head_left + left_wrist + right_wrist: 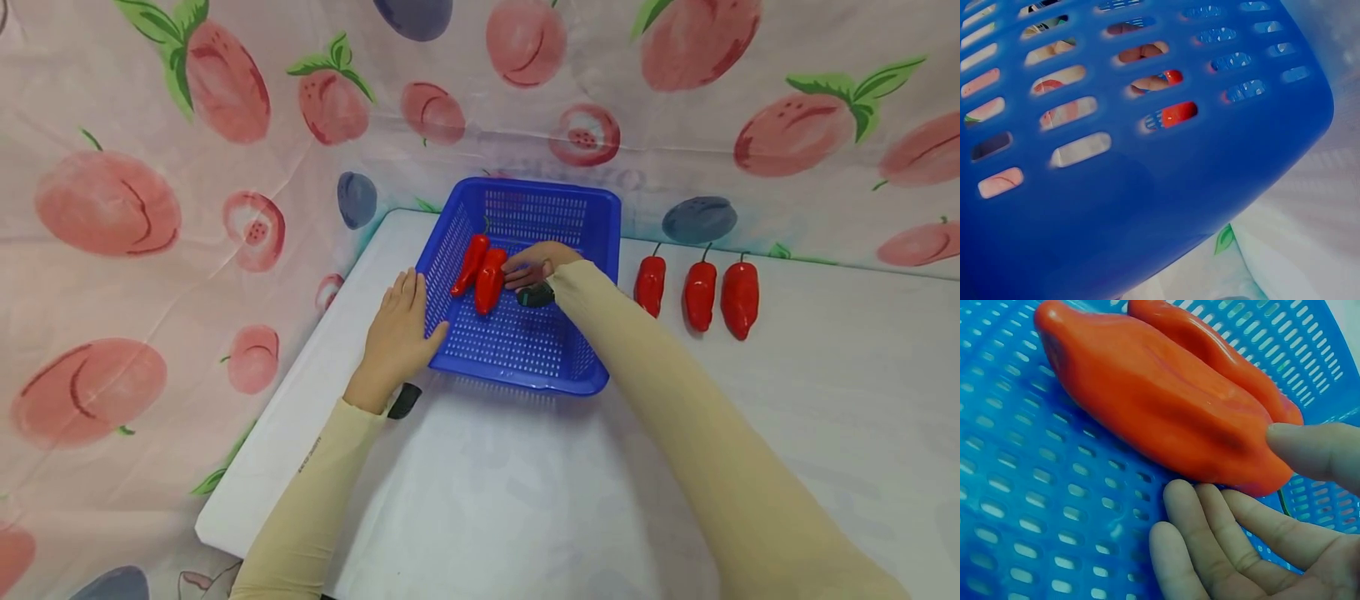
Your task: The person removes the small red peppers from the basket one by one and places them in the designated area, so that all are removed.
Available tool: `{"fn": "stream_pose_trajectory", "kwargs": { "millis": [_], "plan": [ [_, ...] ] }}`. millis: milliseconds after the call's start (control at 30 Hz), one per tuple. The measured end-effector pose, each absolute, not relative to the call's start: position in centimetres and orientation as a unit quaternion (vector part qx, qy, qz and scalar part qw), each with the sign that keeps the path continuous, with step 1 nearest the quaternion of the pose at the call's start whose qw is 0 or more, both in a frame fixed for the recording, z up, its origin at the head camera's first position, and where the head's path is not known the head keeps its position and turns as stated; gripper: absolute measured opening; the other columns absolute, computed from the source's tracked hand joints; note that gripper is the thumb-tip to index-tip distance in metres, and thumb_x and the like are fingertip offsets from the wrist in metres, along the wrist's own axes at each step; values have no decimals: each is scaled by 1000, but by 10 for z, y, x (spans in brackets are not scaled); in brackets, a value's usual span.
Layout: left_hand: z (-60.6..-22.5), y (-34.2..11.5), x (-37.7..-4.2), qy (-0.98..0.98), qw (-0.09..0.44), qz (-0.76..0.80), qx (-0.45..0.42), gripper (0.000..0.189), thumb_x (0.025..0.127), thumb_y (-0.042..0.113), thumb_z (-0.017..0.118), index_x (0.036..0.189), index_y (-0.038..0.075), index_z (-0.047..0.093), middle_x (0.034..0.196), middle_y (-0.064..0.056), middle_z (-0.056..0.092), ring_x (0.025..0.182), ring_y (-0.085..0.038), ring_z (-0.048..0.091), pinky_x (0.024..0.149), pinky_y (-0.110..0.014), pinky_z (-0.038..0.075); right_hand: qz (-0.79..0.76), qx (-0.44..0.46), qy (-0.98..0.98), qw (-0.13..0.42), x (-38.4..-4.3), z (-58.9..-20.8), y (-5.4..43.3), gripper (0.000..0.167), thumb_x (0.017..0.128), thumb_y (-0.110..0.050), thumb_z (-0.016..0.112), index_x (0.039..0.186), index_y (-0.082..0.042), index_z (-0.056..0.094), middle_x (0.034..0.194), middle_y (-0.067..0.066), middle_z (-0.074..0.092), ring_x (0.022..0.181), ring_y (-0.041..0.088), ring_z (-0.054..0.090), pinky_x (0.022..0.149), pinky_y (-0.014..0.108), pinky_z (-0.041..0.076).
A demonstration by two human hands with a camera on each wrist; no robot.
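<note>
My left hand (395,340) lies with straight fingers along the left outer side of a blue plastic basket (517,382). Inside the basket, my right hand (542,260) is beside a red pepper (491,282). The right wrist view shows its fingers loosely extended at the stem end of that pepper (1166,394), the thumb at its top edge. Whether the fingertips touch it, I cannot tell. A second red pepper (470,265) lies alongside, farther left in the basket. Through the basket's slots, the left wrist view gives glimpses of a red pepper (1180,113).
Right of the basket, three more red peppers lie in a row on the white table: a near one (650,283), a middle one (700,294) and an outer one (740,298). A fruit-printed cloth (480,150) hangs behind and to the left. Dark wrist devices sit at both sleeves.
</note>
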State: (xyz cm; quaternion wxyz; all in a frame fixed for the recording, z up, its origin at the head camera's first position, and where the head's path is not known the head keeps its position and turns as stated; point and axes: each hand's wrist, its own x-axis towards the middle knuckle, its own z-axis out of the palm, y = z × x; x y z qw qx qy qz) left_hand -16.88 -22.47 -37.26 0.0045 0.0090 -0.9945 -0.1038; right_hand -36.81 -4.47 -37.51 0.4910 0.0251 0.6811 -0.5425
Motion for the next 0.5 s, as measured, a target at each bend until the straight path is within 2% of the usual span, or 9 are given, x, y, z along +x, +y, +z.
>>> {"fn": "stream_pose_trajectory", "kwargs": {
  "millis": [100,300,500],
  "plan": [
    [-372,-225,-169,-995,4,-104,8,77,94,37,45,149,-3,9,158,-19,6,148,-32,3,121,-44,5,-535,26,690,487,-370,-379,-46,55,94,-9,51,145,-2,31,146,18,41,134,28,42,111,39,36],
    [-371,-224,-169,-994,5,-105,11,77,94,37,44,149,-3,9,158,-19,6,148,-32,4,121,-44,6,-525,18,701,482,-376,-388,-50,47,96,-12,50,141,-3,40,146,16,42,134,27,43,111,35,37],
    [-371,-223,-169,-994,3,-104,14,78,94,38,45,149,-3,9,158,-19,6,148,-32,3,121,-44,6,-523,-3,694,495,-377,-390,-51,47,96,-9,48,141,0,39,148,17,39,137,28,39,112,35,35]
  ]
}}
